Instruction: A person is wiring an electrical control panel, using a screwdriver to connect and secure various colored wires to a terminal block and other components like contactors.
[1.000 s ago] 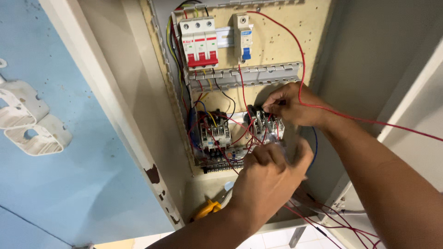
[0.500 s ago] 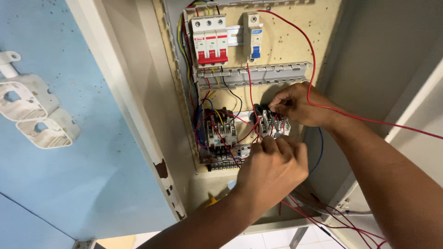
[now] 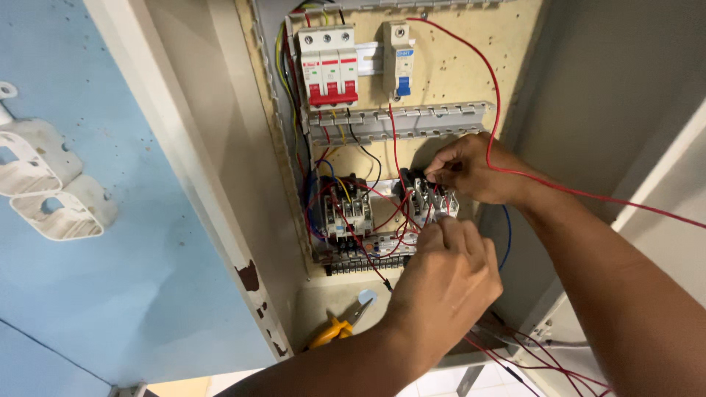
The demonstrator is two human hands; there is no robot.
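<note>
My right hand [image 3: 471, 170] pinches a red wire [image 3: 494, 110] at the top of the small terminal unit [image 3: 430, 200], fingers pressed together on it. My left hand [image 3: 448, 268], just below, is curled against the unit's lower edge; what its fingers pinch I cannot tell. Best I keep the unit steady from below and feed the wire straight, clear of the tangled leads beside the relay [image 3: 346, 213].

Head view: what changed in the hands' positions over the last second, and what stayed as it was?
The left hand moved up from below to the white terminal block, fingertips now at its lower edge. The right hand stayed on the block's top with the red wire across it. Breakers and yellow-handled pliers are unchanged.
</note>
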